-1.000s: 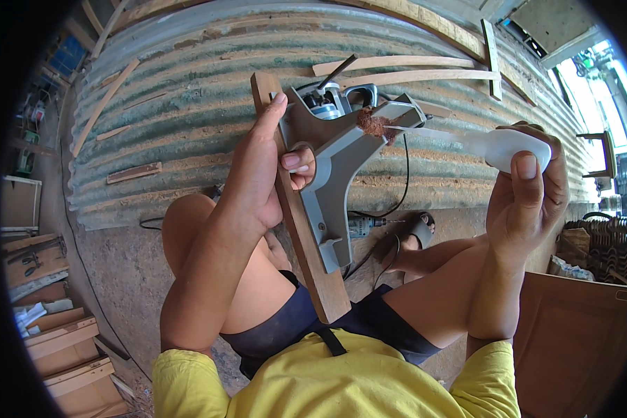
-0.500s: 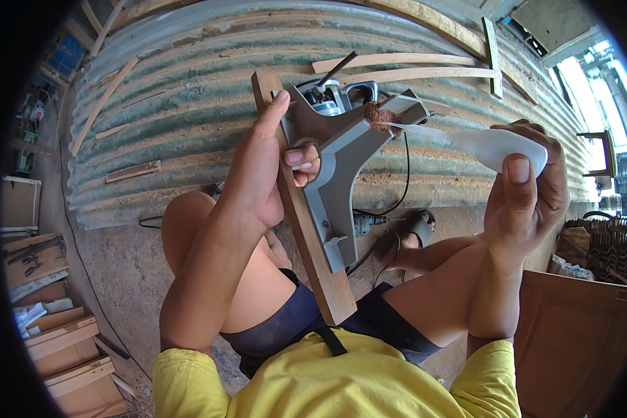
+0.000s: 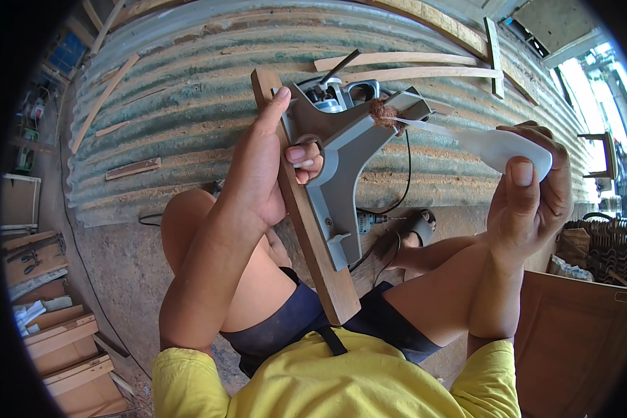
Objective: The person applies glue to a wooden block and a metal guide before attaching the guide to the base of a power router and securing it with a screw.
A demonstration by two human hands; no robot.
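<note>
My left hand grips a narrow wooden board together with a grey, triangular bracket-like part lying along it. Its thumb lies over the board and its fingertips come through a round opening in the grey part. Near the far right end of that part sits a clump of brown, sawdust-like material. Between the thumb and fingers of my right hand is a small white squeeze bottle, tilted to the left. The tip of its long thin nozzle reaches the clump.
Corrugated metal sheeting dusted with sawdust lies ahead, with wooden strips on it. A power tool with a cord rests on the ground by my foot. Wooden drawers stand at left, a brown panel at right.
The bottle and my right hand have shifted slightly to the right and down. The board and grey part have moved a little to the right. Both grips are unchanged.
</note>
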